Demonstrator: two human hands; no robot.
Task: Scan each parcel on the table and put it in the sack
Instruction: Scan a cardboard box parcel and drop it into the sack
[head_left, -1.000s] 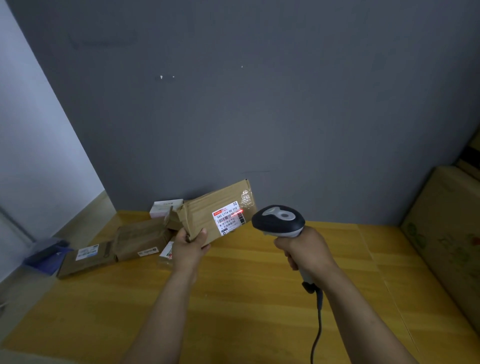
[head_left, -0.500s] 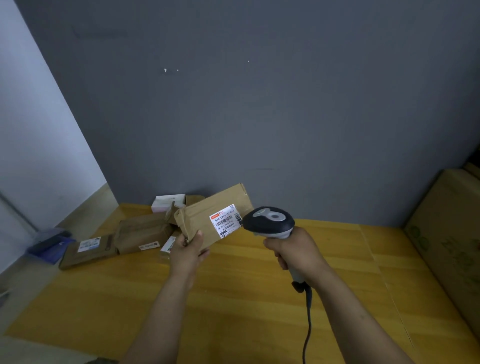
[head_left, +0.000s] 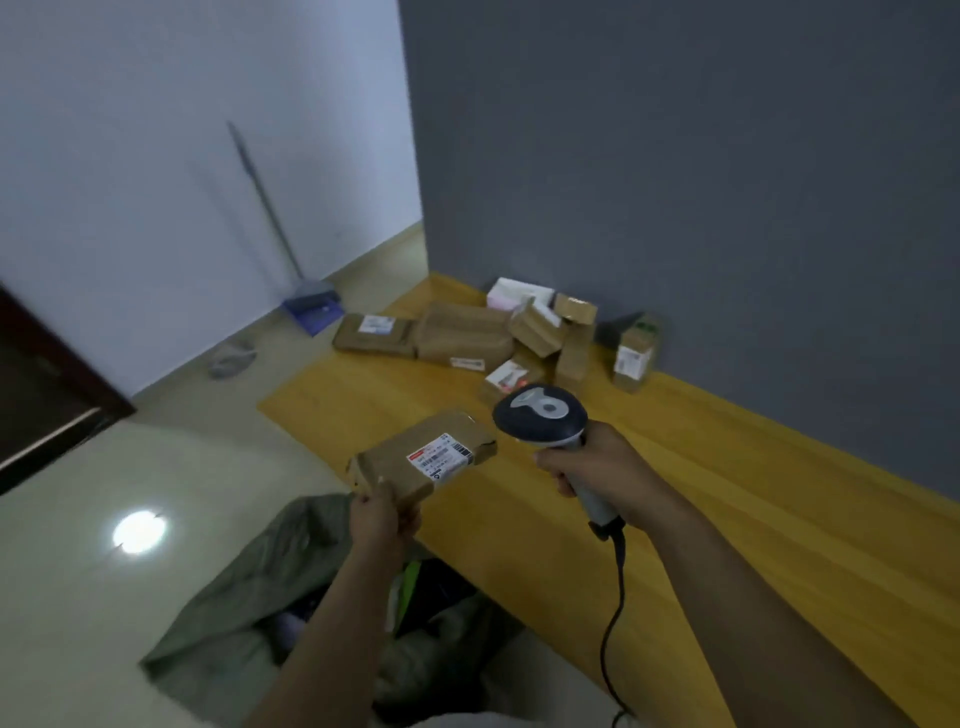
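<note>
The left hand (head_left: 382, 514) grips a parcel (head_left: 415, 462) at the table's (head_left: 727, 519) left edge; the right hand (head_left: 597, 467) holds the scanner (head_left: 540, 415). Bagging seems in hand: next, lower the parcel into the sack (head_left: 234, 597).

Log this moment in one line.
left hand holds labelled parcel near open sack | right hand grips barcode scanner | other parcels on table
</note>
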